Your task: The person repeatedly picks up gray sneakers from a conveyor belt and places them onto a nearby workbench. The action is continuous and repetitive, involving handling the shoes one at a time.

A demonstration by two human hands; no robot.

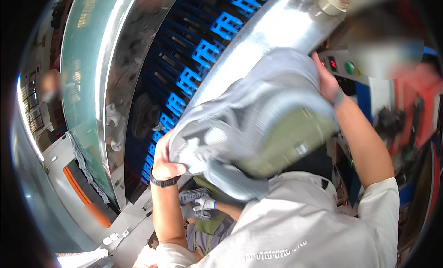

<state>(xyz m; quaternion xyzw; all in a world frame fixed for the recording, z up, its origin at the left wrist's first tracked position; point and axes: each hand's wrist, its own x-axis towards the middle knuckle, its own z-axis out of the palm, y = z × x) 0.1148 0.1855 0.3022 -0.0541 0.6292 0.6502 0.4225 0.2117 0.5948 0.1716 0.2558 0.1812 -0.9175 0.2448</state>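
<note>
Close up, a large grey shoe point(230, 125), smeared by motion, is stretched between my two hands. It has mesh-like panels and pale patches. An olive green area shows along its lower right side; whether that belongs to the shoe I cannot tell. My left hand point(167, 161), with a black band at the wrist, grips its left end, thumb on the near side. At the upper right end, my right hand point(326, 81) holds on, most of its fingers hidden behind the shoe. Both hands are closed on it, above a metal machine edge point(263, 35).
Rows of blue plastic holders point(205, 53) run beyond the metal edge, with a dark shoe point(145, 112) among them. A co-worker's gloved hand point(203, 204) is near my left forearm. A control panel point(344, 65) with a green button stands right; an orange-edged opening point(85, 189) is left.
</note>
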